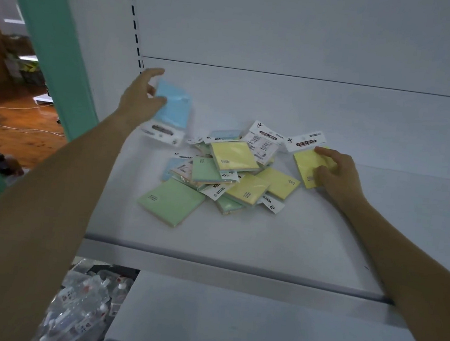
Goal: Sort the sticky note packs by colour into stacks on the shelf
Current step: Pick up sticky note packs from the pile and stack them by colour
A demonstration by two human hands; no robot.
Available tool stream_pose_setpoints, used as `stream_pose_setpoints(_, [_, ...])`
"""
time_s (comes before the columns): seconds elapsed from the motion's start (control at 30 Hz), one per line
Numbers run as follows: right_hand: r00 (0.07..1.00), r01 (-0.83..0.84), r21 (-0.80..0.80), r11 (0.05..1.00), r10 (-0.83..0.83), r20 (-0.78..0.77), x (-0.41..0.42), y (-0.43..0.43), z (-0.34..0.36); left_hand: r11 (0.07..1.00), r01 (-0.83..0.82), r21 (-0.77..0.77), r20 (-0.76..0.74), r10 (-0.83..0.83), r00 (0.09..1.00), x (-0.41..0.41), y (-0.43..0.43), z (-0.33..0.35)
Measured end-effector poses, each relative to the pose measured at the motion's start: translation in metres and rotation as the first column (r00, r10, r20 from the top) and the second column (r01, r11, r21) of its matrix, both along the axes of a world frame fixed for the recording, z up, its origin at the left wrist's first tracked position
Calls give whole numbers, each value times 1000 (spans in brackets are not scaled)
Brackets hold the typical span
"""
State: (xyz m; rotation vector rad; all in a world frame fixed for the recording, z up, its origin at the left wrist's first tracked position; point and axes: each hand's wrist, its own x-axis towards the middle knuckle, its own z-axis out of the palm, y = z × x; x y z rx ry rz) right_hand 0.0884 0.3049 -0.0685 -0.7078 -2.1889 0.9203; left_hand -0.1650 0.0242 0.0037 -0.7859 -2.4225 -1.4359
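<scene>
A loose pile of sticky note packs (226, 173) lies in the middle of the white shelf (280, 240), mixing yellow, green and blue packs. My left hand (140, 97) holds a blue pack (173, 109) tilted above the shelf's back left. My right hand (334, 173) rests on a yellow pack (306, 162) lying flat to the right of the pile. A green pack (172, 201) lies at the pile's front left.
A teal upright post (54, 41) borders the shelf on the left. A slotted white rail (135, 24) runs up the back panel. Below the shelf at the left lie clear plastic packets (82, 302). A lower white shelf (243, 327) sits beneath.
</scene>
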Motion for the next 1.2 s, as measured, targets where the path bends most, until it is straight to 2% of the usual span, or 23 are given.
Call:
stream_pose_setpoints(0.1, [994, 39, -68, 997, -45, -100, 3, -1, 0, 932, 64, 358, 219, -150, 964, 28, 13, 9])
stream_pose_setpoints(0.17, [984, 52, -112, 992, -69, -161, 5, 0, 0, 876, 62, 479, 310, -235, 921, 49, 29, 9])
stream_pose_setpoints(0.23, [974, 75, -156, 985, -106, -200, 11, 4, 2, 837, 98, 538, 339, -322, 884, 70, 48, 7])
stream_pose_setpoints(0.33, [963, 65, -198, 978, -113, -243, 28, 18, 11, 815, 234, 529, 340, -457, 822, 102, 75, 7])
stream_pose_setpoints(0.4, [958, 62, -218, 974, -119, -259, 41, 29, 18, 828, 288, 481, 344, -480, 807, 120, 93, 7])
stream_pose_setpoints(0.57, [952, 77, -140, 987, -115, -285, 110, 61, 29, 833, 367, 414, 357, -520, 776, 184, 158, 2])
stream_pose_setpoints(0.83, [950, 186, -84, 979, -201, -238, 263, 137, 24, 809, 457, 368, 239, -558, 795, 318, 282, -7])
stream_pose_setpoints(0.93, [947, 242, -68, 968, -251, -200, 321, 171, 21, 795, 450, 407, 299, -581, 757, 365, 328, -11])
stream_pose_setpoints(1.07, [943, 289, -64, 955, -296, -150, 386, 218, 12, 732, 531, 427, 378, -678, 630, 426, 376, -18])
stream_pose_setpoints(1.2, [933, 324, -103, 940, -336, -132, 427, 253, 4, 752, 557, 352, 409, -659, 632, 474, 419, -26])
